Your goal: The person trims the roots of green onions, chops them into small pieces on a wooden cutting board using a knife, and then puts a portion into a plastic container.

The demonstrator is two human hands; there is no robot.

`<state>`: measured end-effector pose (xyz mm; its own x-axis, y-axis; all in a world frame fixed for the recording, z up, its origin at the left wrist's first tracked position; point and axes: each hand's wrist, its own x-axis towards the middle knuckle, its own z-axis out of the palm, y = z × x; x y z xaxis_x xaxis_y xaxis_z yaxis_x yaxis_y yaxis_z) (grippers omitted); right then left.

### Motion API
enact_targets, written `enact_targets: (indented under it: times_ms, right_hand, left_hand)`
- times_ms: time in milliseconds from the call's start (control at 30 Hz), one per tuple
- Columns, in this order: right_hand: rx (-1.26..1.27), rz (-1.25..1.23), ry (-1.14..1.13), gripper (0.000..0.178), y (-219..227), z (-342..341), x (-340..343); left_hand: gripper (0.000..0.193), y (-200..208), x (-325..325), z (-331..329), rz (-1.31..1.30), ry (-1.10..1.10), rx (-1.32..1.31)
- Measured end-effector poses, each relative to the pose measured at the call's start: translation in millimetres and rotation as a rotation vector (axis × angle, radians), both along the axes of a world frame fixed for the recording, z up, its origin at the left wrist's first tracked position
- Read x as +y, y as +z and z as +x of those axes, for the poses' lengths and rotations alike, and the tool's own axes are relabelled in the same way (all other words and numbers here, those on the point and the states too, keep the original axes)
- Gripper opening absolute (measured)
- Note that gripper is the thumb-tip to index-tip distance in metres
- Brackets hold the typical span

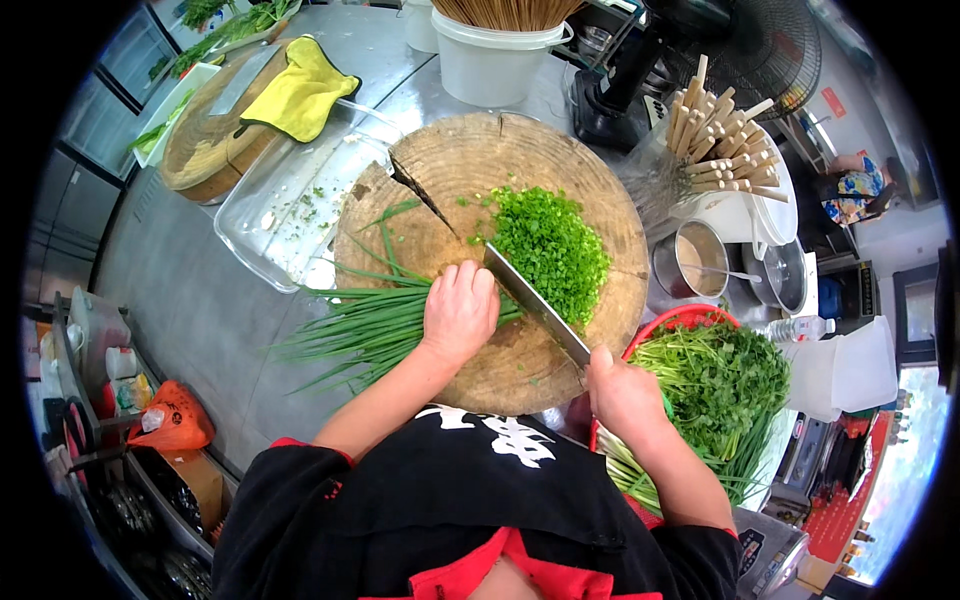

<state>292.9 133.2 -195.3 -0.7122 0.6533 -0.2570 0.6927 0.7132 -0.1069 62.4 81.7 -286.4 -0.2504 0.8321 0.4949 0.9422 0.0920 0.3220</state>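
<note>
On the round wooden chopping block (440,150), my left hand (461,310) presses down a bunch of green onions (365,322), its fingers curled over the stalks. The long green tops trail off the block's left edge. My right hand (622,392) grips the handle of a cleaver (535,303), whose blade stands on edge just right of my left fingers. Against the blade's far side lies a heap of chopped green onion (550,250). A long crack splits the block at its upper left.
Right of the block, a red basket (690,312) holds leafy greens (715,375). Beyond it are a metal pot (690,262) with a spoon and a tub of wooden sticks (725,150). A clear plastic tray (270,235) sits left, near another block (195,150) with a yellow cloth (305,90).
</note>
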Motion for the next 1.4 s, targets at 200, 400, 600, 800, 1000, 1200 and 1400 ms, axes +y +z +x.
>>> enact_targets:
  times_ms: [200,400,600,800,1000,1200,1400]
  right_hand:
    - [0.058,-0.006,-0.056,0.02,7,1,4]
    - [0.084,-0.006,-0.025,0.021,11,-5,1]
    - [0.072,-0.043,-0.03,0.021,5,-24,3]
    - [0.094,-0.056,-0.058,0.022,-5,-39,11]
    - [0.129,-0.074,-0.137,0.022,0,-33,19]
    - [0.103,-0.169,-0.119,0.021,9,-86,26]
    - [0.151,-0.255,-0.18,0.023,-1,-83,39]
  left_hand:
    - [0.015,13,0,-2,-0.084,-0.023,-0.129]
    - [0.05,34,-3,-11,-0.195,-0.1,-0.215]
    - [0.101,51,-8,-15,-0.349,-0.109,-0.164]
    - [0.092,45,-20,-16,-0.507,-0.027,0.014]
    - [0.073,39,-26,-6,-0.451,-0.061,0.02]
    - [0.072,36,-29,0,-0.412,-0.086,0.014]
    - [0.07,40,-36,-1,-0.412,-0.149,0.036]
